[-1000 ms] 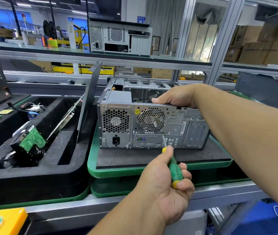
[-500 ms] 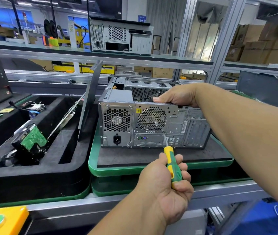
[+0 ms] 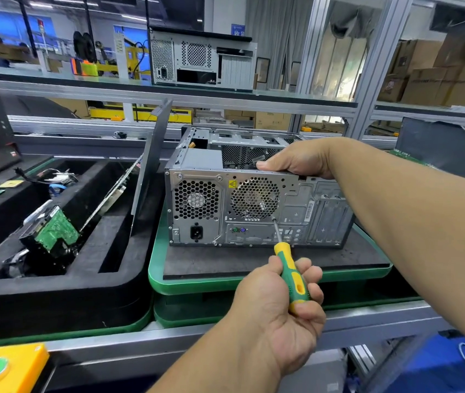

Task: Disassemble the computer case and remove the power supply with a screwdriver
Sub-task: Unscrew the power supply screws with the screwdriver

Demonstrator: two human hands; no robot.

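Working a screw on the back of the computer case [image 3: 257, 211].

My left hand [image 3: 275, 313] wraps its fingers round the screwdriver [image 3: 293, 279], tip below the fan grille; my right hand [image 3: 296, 163] grips the case's top edge on the green tray [image 3: 197, 282]. Next I judge: seat the tip squarely and turn.

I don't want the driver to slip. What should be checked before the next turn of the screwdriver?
1. Case steadied: right hand grips its top rear edge. Ok.
2. Screwdriver held firmly: left hand wraps the handle. Ok.
3. Tip seated in a screw: it meets the rear panel below the round fan grille, but the screw head is too small to see. Cannot tell.
4. Case flat on the black mat. Ok.
5. Power cord unplugged: socket is bare. Ok.
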